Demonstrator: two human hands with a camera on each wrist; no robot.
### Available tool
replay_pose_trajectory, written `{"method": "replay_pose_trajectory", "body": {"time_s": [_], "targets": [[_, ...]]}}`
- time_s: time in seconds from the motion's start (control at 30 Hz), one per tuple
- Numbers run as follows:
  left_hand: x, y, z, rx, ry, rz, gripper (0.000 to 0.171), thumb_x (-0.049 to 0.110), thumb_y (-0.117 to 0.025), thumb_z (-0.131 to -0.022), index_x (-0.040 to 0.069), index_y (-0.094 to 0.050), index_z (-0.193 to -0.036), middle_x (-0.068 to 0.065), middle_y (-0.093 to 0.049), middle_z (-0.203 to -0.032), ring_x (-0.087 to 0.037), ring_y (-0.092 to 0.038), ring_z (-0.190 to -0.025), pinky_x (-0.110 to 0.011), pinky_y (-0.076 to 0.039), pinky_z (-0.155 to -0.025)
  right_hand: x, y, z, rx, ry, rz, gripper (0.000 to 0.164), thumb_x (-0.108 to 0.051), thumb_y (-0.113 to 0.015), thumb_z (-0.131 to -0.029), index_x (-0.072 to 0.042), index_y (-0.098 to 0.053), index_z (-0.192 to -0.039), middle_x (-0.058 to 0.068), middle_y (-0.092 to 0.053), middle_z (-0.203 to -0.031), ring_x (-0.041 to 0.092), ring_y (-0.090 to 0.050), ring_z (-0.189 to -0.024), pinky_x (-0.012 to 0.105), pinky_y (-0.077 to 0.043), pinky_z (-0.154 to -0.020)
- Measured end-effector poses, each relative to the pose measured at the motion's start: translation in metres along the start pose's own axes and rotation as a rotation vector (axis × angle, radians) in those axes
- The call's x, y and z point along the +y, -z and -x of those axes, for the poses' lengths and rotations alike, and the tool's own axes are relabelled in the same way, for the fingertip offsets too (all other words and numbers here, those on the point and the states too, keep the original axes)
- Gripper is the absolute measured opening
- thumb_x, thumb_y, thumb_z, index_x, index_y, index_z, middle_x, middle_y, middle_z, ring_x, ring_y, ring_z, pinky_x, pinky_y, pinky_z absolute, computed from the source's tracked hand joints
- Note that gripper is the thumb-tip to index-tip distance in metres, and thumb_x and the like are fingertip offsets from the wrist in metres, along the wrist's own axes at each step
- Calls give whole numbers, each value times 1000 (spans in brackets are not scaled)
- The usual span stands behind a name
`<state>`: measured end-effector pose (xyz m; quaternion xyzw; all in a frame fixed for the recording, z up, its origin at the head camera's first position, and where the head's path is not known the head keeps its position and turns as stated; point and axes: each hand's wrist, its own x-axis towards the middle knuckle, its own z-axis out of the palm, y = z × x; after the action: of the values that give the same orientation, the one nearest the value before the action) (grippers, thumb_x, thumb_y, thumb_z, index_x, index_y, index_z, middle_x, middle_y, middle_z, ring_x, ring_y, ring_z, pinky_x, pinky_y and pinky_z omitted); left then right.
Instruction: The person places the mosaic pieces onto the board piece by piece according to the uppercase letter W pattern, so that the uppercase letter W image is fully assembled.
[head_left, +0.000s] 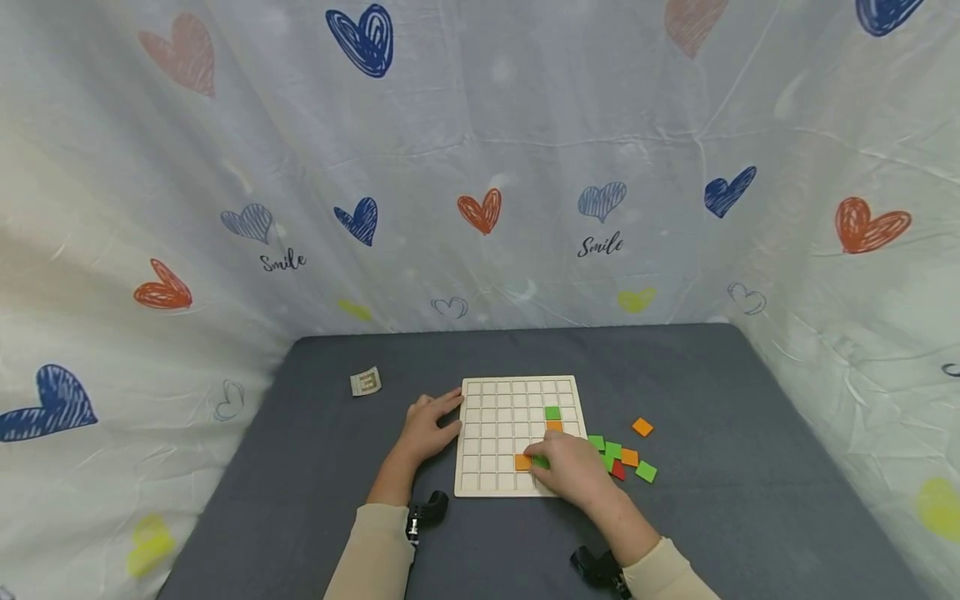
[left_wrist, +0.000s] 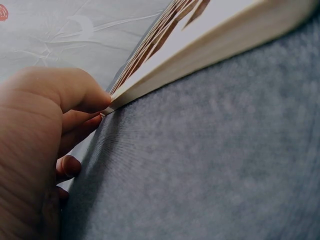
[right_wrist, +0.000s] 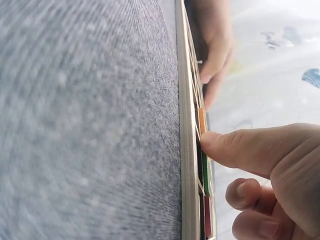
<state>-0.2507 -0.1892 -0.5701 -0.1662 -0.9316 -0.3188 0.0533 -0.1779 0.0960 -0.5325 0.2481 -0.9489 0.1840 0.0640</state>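
Fingertips of the left hand (head_left: pixel 425 427) touch the left edge of the pale gridded board (head_left: pixel 489 442), thumb and forefinger spread. The right hand (head_left: pixel 570 467) works over the lower half, thumb and forefinger close together at a green tile (head_left: pixel 541 462); I cannot tell whether they pinch or merely press it. Just left of that tile sits an orange tile (head_left: pixel 522 462); a red tile (right_wrist: pixel 208 216) lies on the green one's other side. To seat the tile well, I would keep the board braced, square the tile to its cell, then press flat without nudging its neighbours. Loose tiles (head_left: pixel 646 472) in green, orange and red lie right of the board on the dark worktop (head_left: pixel 525 550). A small slip (head_left: pixel 366 382) carries print too tiny to read surely; the curtain (head_left: pixel 525 283) behind says "Smile" twice. No brand is legible.
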Motion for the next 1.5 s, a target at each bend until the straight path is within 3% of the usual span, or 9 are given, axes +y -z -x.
{"method": "replay_pose_trajectory", "body": {"time_s": [0.23,0.4,0.6,0.87,1.3,1.5], "targets": [[-1,-1,2,14,0,9,51,21,-67,-95,11,-61,-145,0,-53,-153,-19,-47,-95,-47,-34,-90,3,7,1,-36,-36,-74,25,-20,-82,-85,-15,-81,-109,-2,-70,-92,13,-59,-76,31,-46,-60],[-1,-1,2,15,3,7,51,22,-67,-95,11,-61,-145,0,-52,-153,-19,-48,-96,-47,-34,-90,14,20,0,-52,-122,-136,33,-22,-82,-87,-15,-79,-119,-5,-61,-82,9,-46,-64,30,-40,-56],[-4,0,1,12,-2,6,51,22,-66,-95,11,-61,-146,1,-52,-153,-20,-48,-97,-47,-33,-92,37,39,1,16,-188,-175,31,-18,-77,-92,-14,-78,-123,-4,-44,-71,12,-37,-59,30,-30,-55],[-5,0,1,10,1,13,52,22,-67,-96,12,-61,-146,1,-52,-153,-22,-49,-101,-49,-34,-94,71,52,9,59,-274,-212,30,-16,-74,-95,-9,-76,-124,0,-41,-72,17,-37,-60,32,-33,-56],[-3,0,0,8,-16,12,51,22,-67,-96,12,-60,-146,1,-52,-153,-21,-48,-100,-49,-33,-92,111,54,25,-54,-374,-247,28,-21,-75,-94,-9,-77,-120,3,-46,-76,19,-43,-69,38,-36,-64],[-3,-1,1,4,-13,7,51,22,-67,-96,12,-61,-146,1,-53,-153,-21,-49,-100,-49,-34,-93,124,57,31,-67,-423,-199,35,-24,-76,-92,-6,-75,-122,12,-67,-105,25,-58,-87,50,-50,-79]]}}
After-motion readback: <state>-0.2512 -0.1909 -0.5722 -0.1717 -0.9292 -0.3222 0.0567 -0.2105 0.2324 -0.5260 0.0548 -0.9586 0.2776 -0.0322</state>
